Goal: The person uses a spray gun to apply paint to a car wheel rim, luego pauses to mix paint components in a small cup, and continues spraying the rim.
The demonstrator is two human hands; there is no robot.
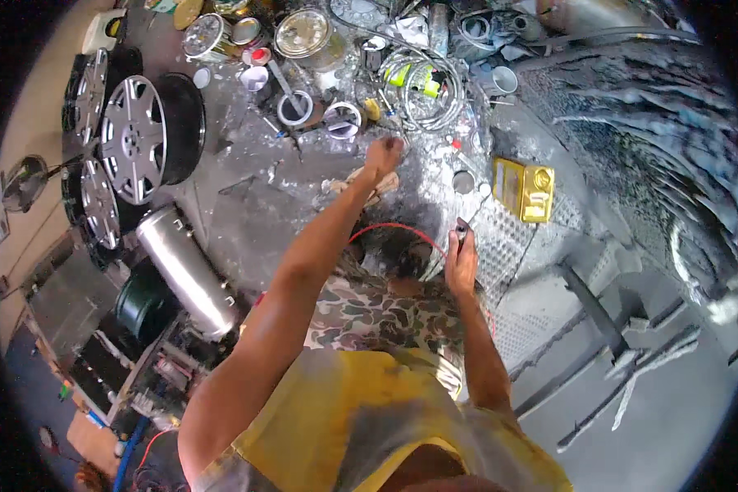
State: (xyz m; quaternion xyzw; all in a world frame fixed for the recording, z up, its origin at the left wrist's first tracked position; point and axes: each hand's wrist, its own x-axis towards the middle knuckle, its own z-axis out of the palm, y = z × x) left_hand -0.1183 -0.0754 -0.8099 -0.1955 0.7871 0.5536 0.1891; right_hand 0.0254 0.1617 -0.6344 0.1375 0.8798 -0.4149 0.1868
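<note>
My left hand [384,156] reaches forward over the floor, its fingers curled closed; whatever may be in them is hidden. Just below it lies a crumpled tan cloth [380,190]. Nearer to me, my right hand [462,262] grips a small dark metal tool [462,230] that sticks up past the fingers; its exact kind is too small to tell. A thin red hose [394,225] arcs between my forearms and ends near the right hand. Ahead of the left hand stand a white-rimmed cup [343,129] and an open tub [293,117] with a flat stick leaning in it.
A gold rectangular tin [508,187] stands right of my right hand. Paint cans [306,39] and a coiled grey cable [451,105] sit farther ahead. At left are silver wheel covers [134,141] and a metal cylinder [187,271]. Dark metal bars [594,307] lie at right.
</note>
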